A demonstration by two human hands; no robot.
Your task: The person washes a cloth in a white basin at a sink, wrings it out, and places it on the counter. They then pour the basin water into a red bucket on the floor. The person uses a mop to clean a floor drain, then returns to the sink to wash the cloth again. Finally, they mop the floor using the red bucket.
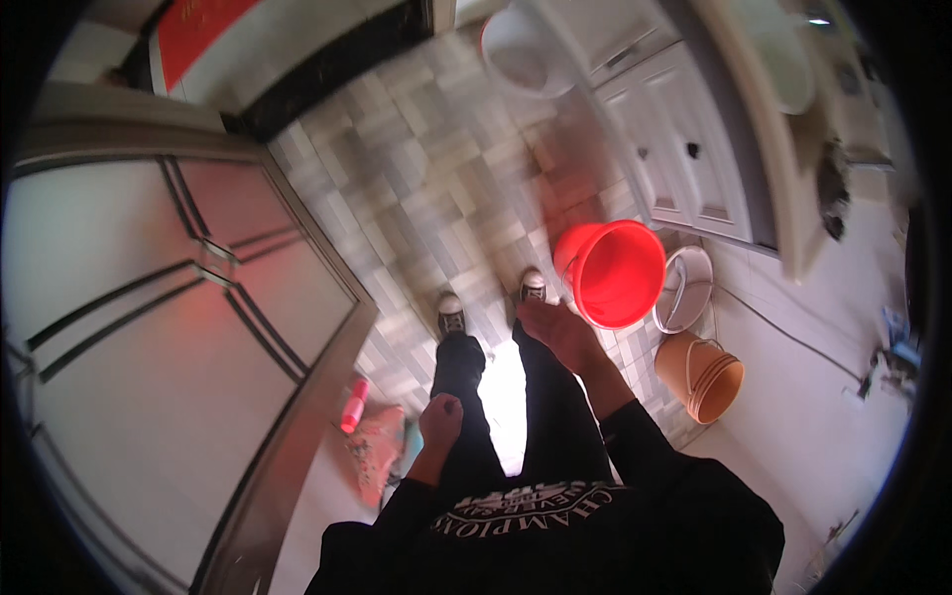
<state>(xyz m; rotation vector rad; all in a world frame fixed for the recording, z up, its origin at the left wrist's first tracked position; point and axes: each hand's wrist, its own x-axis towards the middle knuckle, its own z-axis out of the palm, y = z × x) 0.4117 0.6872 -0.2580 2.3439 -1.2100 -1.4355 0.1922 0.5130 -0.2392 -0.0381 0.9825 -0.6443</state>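
My left hand [440, 420] hangs in front of my left thigh with its fingers curled in, and no object shows in it. In front of my right leg is my right hand [556, 333], blurred, its fingers close together. Just beyond it stands a red plastic bucket [621, 275], its opening turned partly towards me and no contents visible. The bucket's thin wire handle [570, 266] hangs down the side nearest my right hand. Whether my fingers touch that handle cannot be made out.
Right of the red bucket are a white bucket [684, 286] and an orange bucket [699, 379] by the wall. White cabinet doors [680, 141] and another white bucket [528, 56] lie ahead. A framed glass door [171, 312] fills the left. A pink bottle [355, 405] and a patterned bag [375, 446] lie beside it.
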